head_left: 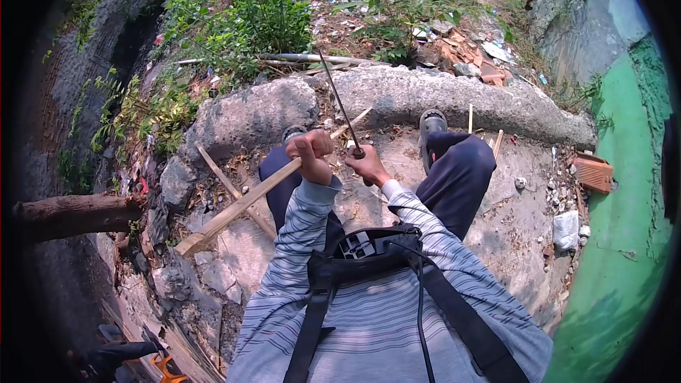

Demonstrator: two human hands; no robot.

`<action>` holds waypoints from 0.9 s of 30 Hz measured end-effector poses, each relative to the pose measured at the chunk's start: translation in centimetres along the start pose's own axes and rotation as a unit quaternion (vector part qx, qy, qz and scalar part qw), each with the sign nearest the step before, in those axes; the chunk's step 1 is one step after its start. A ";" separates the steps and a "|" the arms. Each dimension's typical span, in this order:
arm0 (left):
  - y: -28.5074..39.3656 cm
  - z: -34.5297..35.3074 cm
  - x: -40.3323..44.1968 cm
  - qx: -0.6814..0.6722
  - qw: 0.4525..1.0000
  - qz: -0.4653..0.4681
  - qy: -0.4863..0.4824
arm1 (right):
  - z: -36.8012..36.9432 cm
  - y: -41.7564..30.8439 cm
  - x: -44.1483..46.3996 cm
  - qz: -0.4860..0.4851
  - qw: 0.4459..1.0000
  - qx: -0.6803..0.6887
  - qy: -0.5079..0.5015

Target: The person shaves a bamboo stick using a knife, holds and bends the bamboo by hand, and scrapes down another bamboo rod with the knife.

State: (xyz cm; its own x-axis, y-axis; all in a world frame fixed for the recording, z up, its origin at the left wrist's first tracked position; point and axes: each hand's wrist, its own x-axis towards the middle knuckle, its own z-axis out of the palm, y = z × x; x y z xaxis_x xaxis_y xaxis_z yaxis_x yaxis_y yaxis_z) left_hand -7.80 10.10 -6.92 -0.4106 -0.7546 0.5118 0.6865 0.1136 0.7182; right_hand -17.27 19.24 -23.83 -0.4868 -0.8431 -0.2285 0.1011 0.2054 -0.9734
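My left hand [313, 155] is closed around a pale wooden strip [237, 208], which slants from the lower left up between my knees. Its narrow far end sticks out beyond my fist. In my right hand [367, 166] is the dark handle of a long-bladed knife [335, 92], its thin dark blade pointing up and away. The blade crosses near the strip's far end; whether they touch I cannot tell. Another wooden strip [225, 183] lies on the concrete, partly beneath the held one and my leg.
A rough concrete kerb [454, 99] runs beyond my feet, with plants [266, 25] and litter behind it. Short wooden sticks [498, 143] are beside my right knee. An orange brick [593, 173] and white bag [565, 230] lie by the green wall [617, 255]. A log [78, 213] juts in at left.
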 end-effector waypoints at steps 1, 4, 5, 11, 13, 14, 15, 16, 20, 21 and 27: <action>0.0 -0.2 -0.1 0.001 1.000 0.001 0.008 | -0.1 0.4 0.3 -0.036 0.999 -0.028 0.008; -0.1 -0.6 -0.1 -0.009 1.000 -0.003 0.026 | 0.2 0.8 0.1 -0.038 0.999 -0.030 0.024; -0.2 -0.7 -0.1 -0.021 0.999 -0.008 0.037 | 0.2 0.7 0.0 -0.006 0.999 -0.006 0.031; 0.3 -0.7 0.1 0.011 1.000 -0.015 -0.017 | -0.1 0.5 0.4 -0.047 0.996 -0.064 0.037; 0.3 -0.9 0.1 0.008 1.000 -0.022 -0.020 | -0.4 0.9 0.5 -0.048 0.996 -0.062 0.033; 0.3 -0.9 0.1 0.007 0.999 -0.028 -0.024 | -0.5 1.0 0.5 -0.050 0.997 -0.059 0.030; 0.3 -0.9 0.1 0.006 0.999 -0.028 -0.024 | -0.6 1.5 0.6 -0.050 0.997 -0.059 0.030; 0.3 -0.8 0.1 0.003 0.999 -0.029 -0.014 | -0.7 2.0 0.6 -0.005 0.998 -0.043 0.039; 0.5 -0.9 0.3 -0.010 0.999 -0.036 -0.003 | -0.7 4.8 0.8 0.135 0.987 0.041 0.079; 0.5 -1.0 0.4 -0.009 0.999 -0.035 -0.002 | -0.8 5.0 0.4 0.155 0.982 0.064 0.084; 0.2 -1.1 0.9 -0.020 0.999 -0.026 0.005 | -1.3 5.0 -1.2 0.108 0.988 0.064 0.091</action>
State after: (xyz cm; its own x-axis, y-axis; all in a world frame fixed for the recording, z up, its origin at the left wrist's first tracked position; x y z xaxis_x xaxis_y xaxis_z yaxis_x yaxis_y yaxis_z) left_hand -7.41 8.69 -6.82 -0.4410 -0.7647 0.4699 0.6881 0.0481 0.7240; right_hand -17.33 21.95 -28.43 -0.5883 -0.6814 -0.4354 0.3221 0.2963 -0.8991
